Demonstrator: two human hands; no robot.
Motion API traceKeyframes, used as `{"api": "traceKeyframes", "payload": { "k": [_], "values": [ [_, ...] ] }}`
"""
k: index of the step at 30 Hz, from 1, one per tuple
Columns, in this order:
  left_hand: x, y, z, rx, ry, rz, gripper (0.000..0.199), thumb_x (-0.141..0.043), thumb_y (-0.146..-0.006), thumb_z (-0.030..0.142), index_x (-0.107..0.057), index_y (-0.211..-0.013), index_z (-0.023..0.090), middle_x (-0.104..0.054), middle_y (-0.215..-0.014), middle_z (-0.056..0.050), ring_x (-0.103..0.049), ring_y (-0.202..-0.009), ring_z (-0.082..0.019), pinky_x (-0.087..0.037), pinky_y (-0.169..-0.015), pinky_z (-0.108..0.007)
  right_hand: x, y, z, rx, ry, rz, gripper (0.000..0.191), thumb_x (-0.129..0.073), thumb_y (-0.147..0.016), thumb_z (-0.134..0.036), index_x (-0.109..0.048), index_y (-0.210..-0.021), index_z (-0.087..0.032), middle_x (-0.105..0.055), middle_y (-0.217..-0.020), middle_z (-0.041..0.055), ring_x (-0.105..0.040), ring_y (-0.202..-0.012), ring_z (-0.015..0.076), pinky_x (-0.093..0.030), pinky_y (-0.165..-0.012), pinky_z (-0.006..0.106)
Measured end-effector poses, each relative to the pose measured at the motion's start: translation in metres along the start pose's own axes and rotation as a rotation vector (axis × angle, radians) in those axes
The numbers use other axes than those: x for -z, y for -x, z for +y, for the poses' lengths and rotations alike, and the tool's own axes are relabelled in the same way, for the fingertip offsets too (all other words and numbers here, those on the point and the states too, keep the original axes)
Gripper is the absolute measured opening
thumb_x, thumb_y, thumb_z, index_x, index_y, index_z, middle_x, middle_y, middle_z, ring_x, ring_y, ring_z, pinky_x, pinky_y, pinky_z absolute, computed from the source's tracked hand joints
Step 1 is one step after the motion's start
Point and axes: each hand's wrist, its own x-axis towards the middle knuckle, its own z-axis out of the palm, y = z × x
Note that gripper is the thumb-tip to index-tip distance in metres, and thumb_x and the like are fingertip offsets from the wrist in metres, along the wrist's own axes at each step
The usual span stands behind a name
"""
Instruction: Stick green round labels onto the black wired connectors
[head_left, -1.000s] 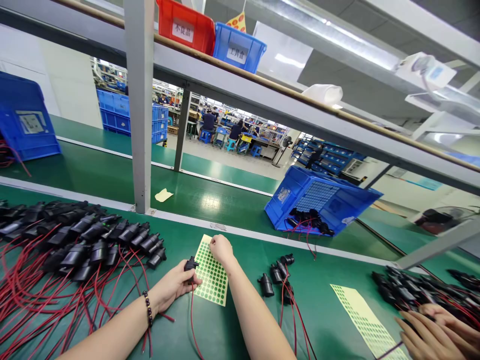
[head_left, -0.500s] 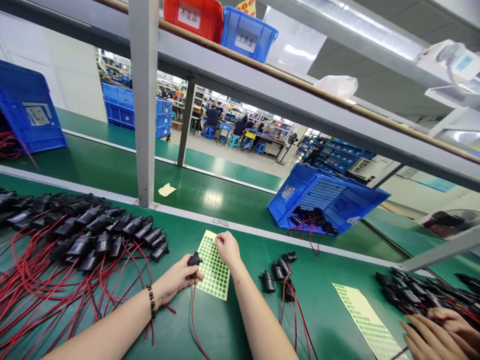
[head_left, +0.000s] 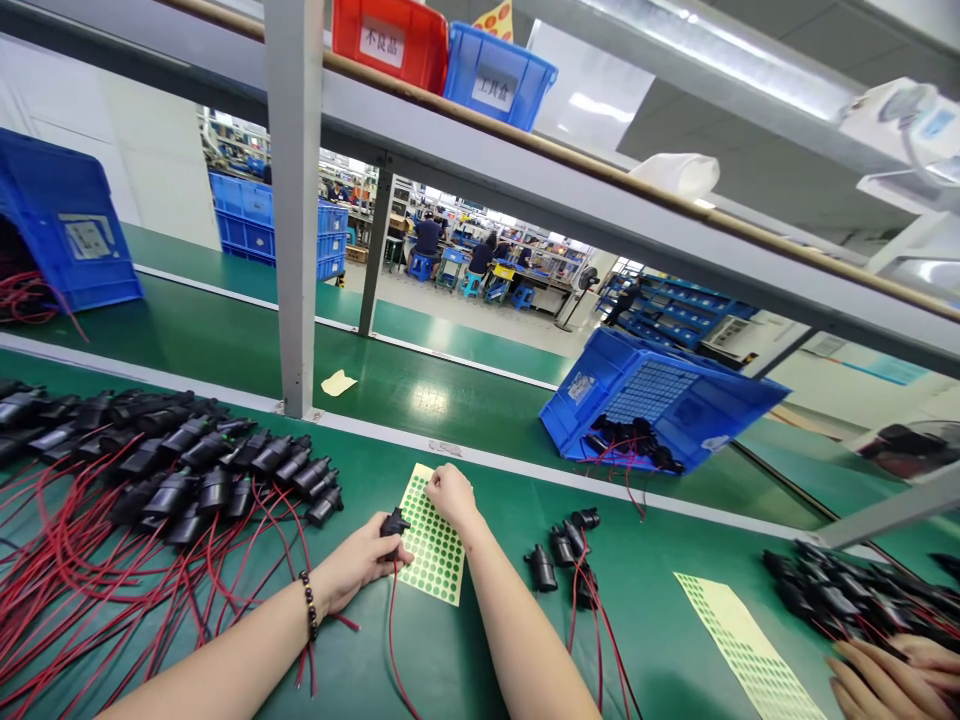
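My left hand [head_left: 367, 562] is closed around a black cylindrical part [head_left: 393, 528] with a red wire trailing down from it. This hand lies at the left edge of a pale yellow sheet [head_left: 435, 548] covered with rows of green round stickers. At the top of that sheet is my right hand [head_left: 452, 497], its fingers pinched together against the paper; whatever lies between the fingertips is too small to make out.
Many black parts [head_left: 214, 490] with red wires are heaped at the left. Several more [head_left: 541, 568] lie right of my right arm. A tilted blue bin [head_left: 570, 390] stands behind. Another sticker sheet [head_left: 739, 640] and a person's hands [head_left: 874, 680] are at the far right.
My right hand has shifted slightly left over the top of the sheet. The whole view has moved a little; my left hand still holds the black part.
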Motion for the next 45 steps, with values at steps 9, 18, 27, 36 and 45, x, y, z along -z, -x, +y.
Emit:
{"api": "traceKeyframes", "payload": {
  "k": [9,18,27,36,45],
  "values": [
    [-0.004,0.002,0.004,0.008,-0.015,0.010,0.025,-0.056,-0.073,0.028,-0.044,-0.091,0.016,-0.061,-0.077,-0.005,-0.059,-0.080,-0.014,-0.040,-0.084,-0.031,0.005,0.002,0.000,0.045,-0.060,-0.003,0.013,-0.046,-0.074,-0.014,-0.059,-0.072,-0.018,-0.053,-0.079,0.0023,-0.047,-0.068,0.0115,-0.029,-0.059,0.021],
    [-0.005,0.004,0.006,0.003,-0.012,0.008,0.027,-0.057,-0.072,0.029,-0.044,-0.092,0.016,-0.060,-0.077,-0.004,-0.058,-0.081,-0.014,-0.039,-0.084,-0.031,0.013,0.007,-0.010,0.040,-0.300,0.022,0.013,-0.048,-0.066,-0.010,-0.050,-0.055,-0.016,-0.046,-0.063,-0.0013,-0.041,-0.057,0.0096,-0.028,-0.055,0.022],
    [-0.011,0.008,0.004,-0.312,-0.229,0.003,0.029,-0.057,-0.073,0.024,-0.038,-0.095,0.021,-0.053,-0.086,0.000,-0.054,-0.076,-0.014,-0.041,-0.073,-0.029,0.036,0.073,-0.033,-0.029,-0.945,0.054,0.015,-0.046,-0.075,-0.027,-0.052,-0.068,-0.016,-0.055,-0.087,0.0058,-0.053,-0.073,0.0140,-0.042,-0.063,0.024],
    [-0.016,0.016,0.004,-0.504,-0.615,0.251,0.022,-0.053,-0.075,0.025,-0.040,-0.091,0.020,-0.049,-0.084,-0.001,-0.047,-0.078,-0.015,-0.037,-0.074,-0.026,0.039,0.117,-0.064,-0.056,-1.318,0.074,0.015,-0.059,-0.070,-0.024,-0.053,-0.059,-0.016,-0.052,-0.090,0.0057,-0.049,-0.083,0.0160,-0.042,-0.074,0.028],
    [-0.016,0.018,-0.005,-0.511,-0.701,0.253,0.026,-0.048,-0.076,0.020,-0.040,-0.100,0.019,-0.049,-0.090,-0.003,-0.049,-0.085,-0.018,-0.038,-0.081,-0.031,0.034,0.117,-0.063,0.078,-1.079,0.119,0.011,-0.053,-0.073,-0.018,-0.057,-0.062,-0.016,-0.050,-0.081,0.0031,-0.048,-0.077,0.0137,-0.040,-0.070,0.026]
  ]
}}
